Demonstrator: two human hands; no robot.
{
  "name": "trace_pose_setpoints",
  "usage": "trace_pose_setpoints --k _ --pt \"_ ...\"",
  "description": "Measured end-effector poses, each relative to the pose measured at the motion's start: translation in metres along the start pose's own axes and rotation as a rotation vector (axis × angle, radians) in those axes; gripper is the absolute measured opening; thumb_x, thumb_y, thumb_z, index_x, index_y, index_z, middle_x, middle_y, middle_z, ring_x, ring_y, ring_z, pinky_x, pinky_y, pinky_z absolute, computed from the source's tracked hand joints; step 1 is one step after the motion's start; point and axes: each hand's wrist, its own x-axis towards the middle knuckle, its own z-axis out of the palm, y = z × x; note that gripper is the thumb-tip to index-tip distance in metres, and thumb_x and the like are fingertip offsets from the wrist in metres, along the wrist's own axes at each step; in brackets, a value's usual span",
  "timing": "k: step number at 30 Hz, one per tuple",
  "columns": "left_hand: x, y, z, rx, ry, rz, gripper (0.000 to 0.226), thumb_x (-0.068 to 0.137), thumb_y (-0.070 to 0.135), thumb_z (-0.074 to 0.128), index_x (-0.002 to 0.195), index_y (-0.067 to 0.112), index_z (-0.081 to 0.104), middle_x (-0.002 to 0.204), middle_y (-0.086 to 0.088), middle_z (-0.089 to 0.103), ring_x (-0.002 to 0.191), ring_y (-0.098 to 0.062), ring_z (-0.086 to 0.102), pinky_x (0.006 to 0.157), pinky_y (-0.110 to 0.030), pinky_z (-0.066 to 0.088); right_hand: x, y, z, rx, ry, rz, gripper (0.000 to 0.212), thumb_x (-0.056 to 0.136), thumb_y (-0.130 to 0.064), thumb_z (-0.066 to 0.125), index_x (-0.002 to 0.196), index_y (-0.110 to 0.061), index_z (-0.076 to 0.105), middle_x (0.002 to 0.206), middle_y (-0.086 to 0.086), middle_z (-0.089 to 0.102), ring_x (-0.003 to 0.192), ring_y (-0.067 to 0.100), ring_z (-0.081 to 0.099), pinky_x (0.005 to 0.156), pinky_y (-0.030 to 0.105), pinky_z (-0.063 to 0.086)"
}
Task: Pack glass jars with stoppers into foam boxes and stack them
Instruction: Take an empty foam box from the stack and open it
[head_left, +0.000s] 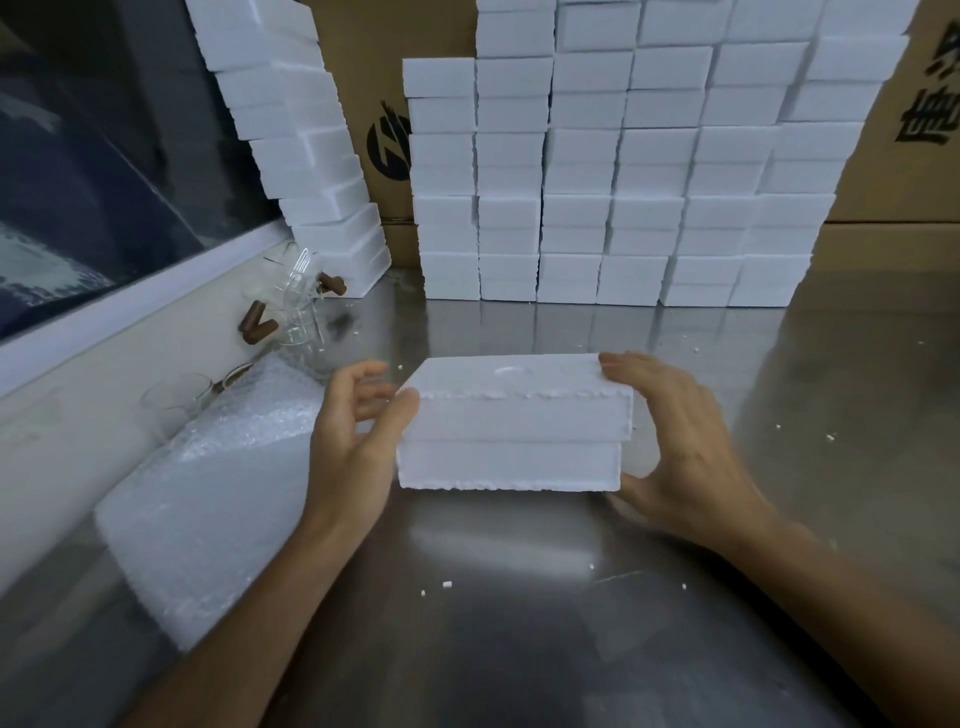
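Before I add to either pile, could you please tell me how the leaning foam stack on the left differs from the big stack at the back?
The leaning foam stack is a single column tilted against the window frame; the back stack is many columns wide and stands upright against cardboard cartons. The leaning stack's boxes are staggered, while the back stack's sit in fairly even rows. Both are white foam boxes resting on the steel table.

You work at a steel table (519, 623) flecked with white crumbs (447, 584). A bubble-wrap roll (208, 493) lies at the table's left edge, printed cardboard cartons (384, 130) stand behind it, and a dark window (78, 182) runs along its left.
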Motion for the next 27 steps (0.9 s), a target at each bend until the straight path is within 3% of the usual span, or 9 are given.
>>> trace_pose_setpoints --k 3,6,9,11,15,18,23,25,27 --pt "-0.002 -0.001 0.002 -0.013 -0.064 0.019 0.021 0.077 0.034 0.062 0.097 0.026 0.064 0.098 0.005 0.069 0.093 -0.013 0.063 0.078 -0.023 0.049 -0.006 -0.003 0.001 0.102 -0.021 0.106 0.092 0.07 -0.023 0.085 0.145 -0.023 0.032 0.147 -0.01 0.042 0.122 0.017 0.051 0.098 0.036 0.043" --pt "-0.003 -0.002 0.002 0.007 -0.05 0.034 0.018 0.075 0.031 0.063 0.093 0.029 0.063 0.089 0.016 0.068 0.085 -0.005 0.063 0.067 -0.013 0.048 -0.009 -0.005 0.004 0.159 -0.026 0.143 0.093 0.07 -0.015 0.083 0.147 -0.025 0.031 0.147 -0.005 0.037 0.121 0.005 0.05 0.09 0.035 0.051" --pt "-0.005 -0.003 0.002 0.028 -0.049 0.029 0.021 0.073 0.03 0.063 0.093 0.028 0.061 0.086 0.024 0.067 0.078 0.002 0.062 0.062 -0.011 0.048 -0.011 -0.008 0.007 0.181 -0.053 0.195 0.098 0.067 -0.013 0.083 0.149 -0.028 0.032 0.125 -0.005 0.04 0.102 0.002 0.051 0.078 0.022 0.051" --pt "-0.005 -0.003 0.002 0.039 -0.035 0.021 0.022 0.072 0.03 0.062 0.094 0.027 0.058 0.084 0.026 0.066 0.077 0.003 0.064 0.058 -0.01 0.047 -0.012 -0.01 0.007 0.254 -0.135 0.221 0.101 0.067 -0.021 0.081 0.151 -0.037 0.026 0.117 -0.011 0.042 0.097 0.007 0.052 0.075 0.017 0.048" --pt "-0.004 -0.005 -0.001 0.06 -0.002 -0.013 0.024 0.074 0.029 0.065 0.096 0.028 0.056 0.085 0.017 0.067 0.073 -0.002 0.066 0.054 -0.017 0.05 -0.015 -0.012 0.004 0.372 -0.282 0.244 0.116 0.061 -0.045 0.084 0.153 -0.046 0.012 0.122 -0.021 0.04 0.096 0.005 0.055 0.077 0.009 0.045" --pt "-0.004 -0.007 -0.001 0.098 -0.002 -0.023 0.026 0.085 0.01 0.068 0.099 0.027 0.054 0.082 0.028 0.065 0.065 0.0 0.065 0.054 -0.019 0.053 -0.014 -0.014 0.0 0.407 -0.404 0.3 0.128 0.053 -0.072 0.081 0.15 -0.053 -0.001 0.126 -0.03 0.034 0.096 0.001 0.053 0.078 0.015 0.048" --pt "-0.006 -0.008 0.002 0.104 -0.027 -0.045 0.032 0.086 0.007 0.068 0.106 0.029 0.057 0.096 0.027 0.065 0.068 0.0 0.068 0.055 -0.016 0.053 -0.011 -0.019 -0.003 0.486 -0.39 0.454 0.113 0.058 -0.088 0.061 0.148 -0.059 -0.002 0.132 -0.033 0.043 0.094 0.008 0.061 0.078 0.023 0.051" --pt "-0.008 -0.01 0.004 0.109 -0.059 -0.051 0.036 0.085 0.01 0.069 0.112 0.031 0.059 0.099 0.029 0.066 0.074 0.0 0.069 0.059 -0.017 0.054 -0.01 -0.02 -0.003 0.588 -0.357 0.561 0.103 0.062 -0.09 0.053 0.147 -0.061 0.002 0.129 -0.038 0.05 0.098 0.014 0.064 0.08 0.019 0.05" --pt "-0.01 -0.011 0.006 0.14 -0.102 -0.058 0.041 0.083 0.017 0.071 0.118 0.036 0.059 0.104 0.029 0.065 0.087 0.011 0.063 0.067 -0.014 0.051 -0.008 -0.02 -0.004 0.615 -0.337 0.611 0.092 0.068 -0.085 0.05 0.144 -0.065 0.003 0.13 -0.046 0.045 0.099 0.018 0.065 0.081 0.013 0.05"
